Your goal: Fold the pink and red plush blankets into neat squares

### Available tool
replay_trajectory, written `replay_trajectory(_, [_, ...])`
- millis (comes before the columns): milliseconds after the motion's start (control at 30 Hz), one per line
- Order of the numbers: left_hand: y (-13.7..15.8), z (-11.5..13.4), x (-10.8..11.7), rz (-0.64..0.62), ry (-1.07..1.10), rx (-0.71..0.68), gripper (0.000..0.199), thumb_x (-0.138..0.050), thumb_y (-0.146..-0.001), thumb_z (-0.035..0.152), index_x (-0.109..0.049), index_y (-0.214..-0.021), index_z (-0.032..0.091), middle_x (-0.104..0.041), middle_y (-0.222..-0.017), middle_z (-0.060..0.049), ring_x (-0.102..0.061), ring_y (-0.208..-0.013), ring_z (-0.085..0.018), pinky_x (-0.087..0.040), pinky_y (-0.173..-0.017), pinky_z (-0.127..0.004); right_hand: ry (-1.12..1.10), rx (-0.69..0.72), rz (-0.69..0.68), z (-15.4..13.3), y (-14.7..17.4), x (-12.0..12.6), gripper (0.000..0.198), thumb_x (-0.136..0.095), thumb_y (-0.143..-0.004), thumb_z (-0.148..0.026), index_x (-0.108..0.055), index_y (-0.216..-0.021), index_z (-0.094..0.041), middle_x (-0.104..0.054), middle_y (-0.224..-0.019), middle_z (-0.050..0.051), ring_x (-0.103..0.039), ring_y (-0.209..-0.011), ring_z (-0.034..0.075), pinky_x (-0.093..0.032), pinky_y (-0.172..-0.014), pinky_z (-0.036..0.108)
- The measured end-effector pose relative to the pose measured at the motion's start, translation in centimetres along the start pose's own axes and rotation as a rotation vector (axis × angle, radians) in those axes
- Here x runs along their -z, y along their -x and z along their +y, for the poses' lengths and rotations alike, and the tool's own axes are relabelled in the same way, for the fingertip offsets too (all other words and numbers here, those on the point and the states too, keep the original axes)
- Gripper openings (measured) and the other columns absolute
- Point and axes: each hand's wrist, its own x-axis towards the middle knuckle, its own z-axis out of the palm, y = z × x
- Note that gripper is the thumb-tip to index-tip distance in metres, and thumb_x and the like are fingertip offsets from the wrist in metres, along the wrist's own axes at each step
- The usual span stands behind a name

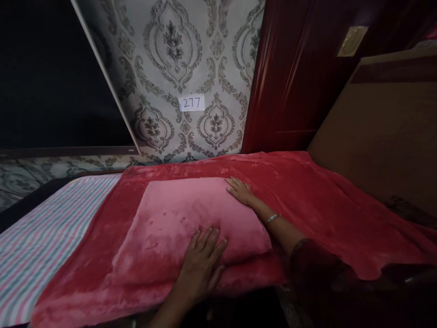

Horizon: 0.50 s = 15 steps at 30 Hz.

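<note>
A pink plush piece of fabric, folded into a thick rectangle, lies on a larger red plush blanket. My left hand rests on the near part of the pink fabric, its fingers spread and pointing away from me. At the far right corner of the same fabric, my right hand lies flat with its fingers stretched out to the left. A silver bracelet circles my right wrist. Neither hand grips anything. What lies inside or under the pink fabric is hidden.
A striped cloth covers the surface at left. A large dark screen stands behind it. Patterned wallpaper bears a label reading 277. A dark red wooden panel and a large cardboard piece stand at right.
</note>
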Motion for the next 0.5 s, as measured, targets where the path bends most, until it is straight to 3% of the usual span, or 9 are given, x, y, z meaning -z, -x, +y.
replay_trajectory(233, [-0.1,0.1,-0.2,-0.040,0.001,0.010,0.058,-0.060,-0.092,0.032,-0.052,-0.148,0.023,-0.053,-0.154,-0.010,-0.045,-0.143,-0.030,-0.030,-0.119,-0.053,0.023,-0.011,-0.005,0.1,0.3,0.5,0.063,-0.026,-0.106,-0.052,-0.022,-0.164,-0.027,-0.017,-0.171,0.012,-0.017,-0.157,0.030,-0.022,-0.122,0.059])
replay_trajectory(367, [-0.1,0.5,0.8,-0.027,0.013,-0.008,0.056,-0.059,-0.092,0.033,-0.053,-0.146,0.018,-0.055,-0.151,-0.014,-0.046,-0.142,-0.031,-0.033,-0.118,-0.056,0.136,-0.008,0.037,-2.1,1.3,2.2,0.062,-0.034,-0.105,-0.051,-0.029,-0.162,-0.028,-0.017,-0.171,0.011,-0.012,-0.157,0.036,-0.019,-0.120,0.066])
replay_trajectory(433, [0.2,0.8,1.6,0.044,0.024,-0.022,0.051,-0.056,-0.093,0.028,-0.055,-0.142,0.015,-0.060,-0.145,-0.015,-0.049,-0.140,-0.029,-0.033,-0.118,-0.056,0.179,0.136,0.103,-4.4,2.9,2.3,0.058,-0.036,-0.105,-0.045,-0.033,-0.161,-0.028,-0.018,-0.171,0.010,-0.011,-0.158,0.034,-0.017,-0.122,0.064])
replay_trajectory(500, [0.7,1.0,2.1,0.133,0.034,0.000,0.046,-0.053,-0.092,0.021,-0.059,-0.137,0.014,-0.067,-0.135,-0.014,-0.054,-0.133,-0.027,-0.034,-0.119,-0.054,0.176,0.390,0.107,-7.2,5.0,1.6,0.054,-0.035,-0.106,-0.038,-0.038,-0.159,-0.029,-0.022,-0.170,0.008,-0.014,-0.158,0.029,-0.018,-0.123,0.059])
